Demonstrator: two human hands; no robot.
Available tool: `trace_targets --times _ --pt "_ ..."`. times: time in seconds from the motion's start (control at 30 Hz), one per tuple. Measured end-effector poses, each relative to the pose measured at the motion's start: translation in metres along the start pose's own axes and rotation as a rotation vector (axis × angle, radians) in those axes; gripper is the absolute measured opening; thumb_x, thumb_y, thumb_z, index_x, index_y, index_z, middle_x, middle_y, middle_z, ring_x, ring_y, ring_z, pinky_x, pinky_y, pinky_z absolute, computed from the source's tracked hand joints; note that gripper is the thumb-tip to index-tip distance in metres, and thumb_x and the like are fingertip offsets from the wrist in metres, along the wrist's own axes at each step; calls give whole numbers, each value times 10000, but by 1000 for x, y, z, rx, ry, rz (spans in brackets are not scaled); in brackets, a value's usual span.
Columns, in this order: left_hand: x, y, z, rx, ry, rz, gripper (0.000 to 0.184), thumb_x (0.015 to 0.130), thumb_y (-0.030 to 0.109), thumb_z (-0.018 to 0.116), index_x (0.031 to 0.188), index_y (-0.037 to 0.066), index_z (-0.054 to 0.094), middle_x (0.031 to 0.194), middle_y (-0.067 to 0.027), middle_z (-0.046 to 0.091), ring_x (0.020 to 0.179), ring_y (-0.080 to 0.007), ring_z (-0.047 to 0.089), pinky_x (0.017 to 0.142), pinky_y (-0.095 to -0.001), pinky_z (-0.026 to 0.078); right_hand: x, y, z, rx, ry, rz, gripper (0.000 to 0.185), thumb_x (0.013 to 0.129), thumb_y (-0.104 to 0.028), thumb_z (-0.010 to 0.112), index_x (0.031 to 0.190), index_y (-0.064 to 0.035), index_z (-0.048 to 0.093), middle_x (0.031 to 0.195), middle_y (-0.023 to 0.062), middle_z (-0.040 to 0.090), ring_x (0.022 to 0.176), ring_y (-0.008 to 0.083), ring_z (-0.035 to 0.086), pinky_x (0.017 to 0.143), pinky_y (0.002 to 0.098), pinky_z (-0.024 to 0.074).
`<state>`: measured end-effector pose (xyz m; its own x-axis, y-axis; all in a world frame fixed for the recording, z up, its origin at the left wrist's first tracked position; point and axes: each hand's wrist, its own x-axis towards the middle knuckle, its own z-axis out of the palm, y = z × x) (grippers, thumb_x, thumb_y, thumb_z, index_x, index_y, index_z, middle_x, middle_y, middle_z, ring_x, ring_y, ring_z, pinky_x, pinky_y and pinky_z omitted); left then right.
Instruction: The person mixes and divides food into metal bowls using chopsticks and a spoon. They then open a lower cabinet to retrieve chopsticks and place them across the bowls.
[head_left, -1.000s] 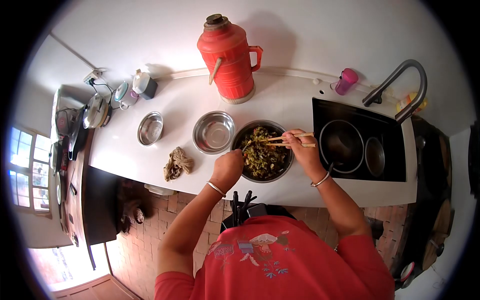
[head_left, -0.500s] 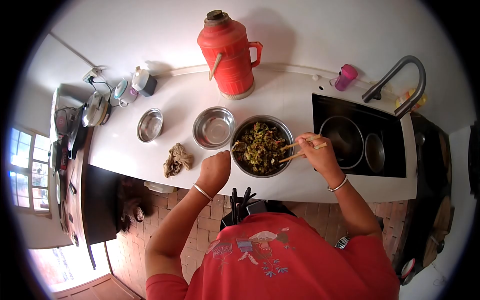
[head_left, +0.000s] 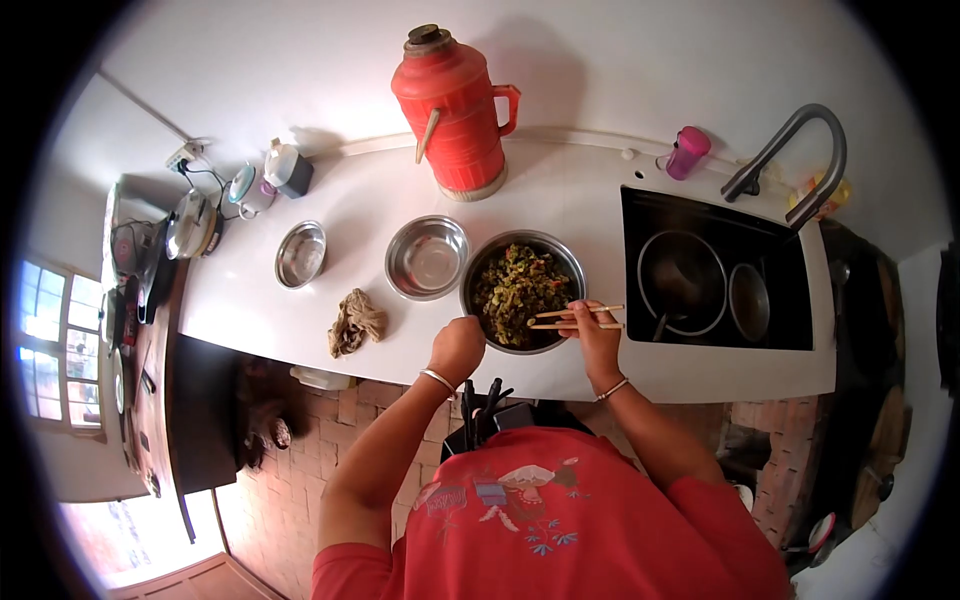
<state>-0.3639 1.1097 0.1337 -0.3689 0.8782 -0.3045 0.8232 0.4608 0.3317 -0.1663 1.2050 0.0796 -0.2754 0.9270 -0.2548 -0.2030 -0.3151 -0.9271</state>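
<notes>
A metal bowl on the counter holds a chopped green and brown food mix with small red bits. My left hand is closed at the bowl's near left rim, apparently gripping it; its fingertips are hidden. My right hand is closed around a pair of wooden chopsticks. Their tips point left into the near right part of the food. Just left of this bowl stands another metal bowl with nothing visible in it.
A smaller metal bowl and a crumpled brown cloth lie to the left. Behind stands a red thermos flask. On the right are a dark sink with pans inside, a grey faucet and a pink cup.
My right hand has moved left and down with the chopsticks, which now lie flatter across the near right of the bowl. My left hand has shifted right and down along the rim.
</notes>
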Motion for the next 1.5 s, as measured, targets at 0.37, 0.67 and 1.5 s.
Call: trace_targets --times 0.37,0.67,1.5 --pt "-2 2 -24 -62 203 119 204 861 154 423 792 16 558 746 -218 618 713 -403 602 644 -493 488 6 -69 14 -276 -237 -296 204 921 -166 541 958 26 601 863 76 642 749 152 653 651 247 549" --pt "-5 13 -45 82 240 215 108 834 97 447 818 23 523 739 -188 614 690 -378 609 599 -461 493 13 -98 19 -532 -318 -590 159 892 -140 592 914 13 630 729 73 629 612 113 566 575 230 462" --pt "41 -1 -2 -8 82 13 171 804 139 499 782 7 607 784 -236 623 783 -415 604 692 -481 485 37 -11 1 95 101 -23 216 924 -206 538 955 5 572 828 122 636 719 190 663 597 260 555"
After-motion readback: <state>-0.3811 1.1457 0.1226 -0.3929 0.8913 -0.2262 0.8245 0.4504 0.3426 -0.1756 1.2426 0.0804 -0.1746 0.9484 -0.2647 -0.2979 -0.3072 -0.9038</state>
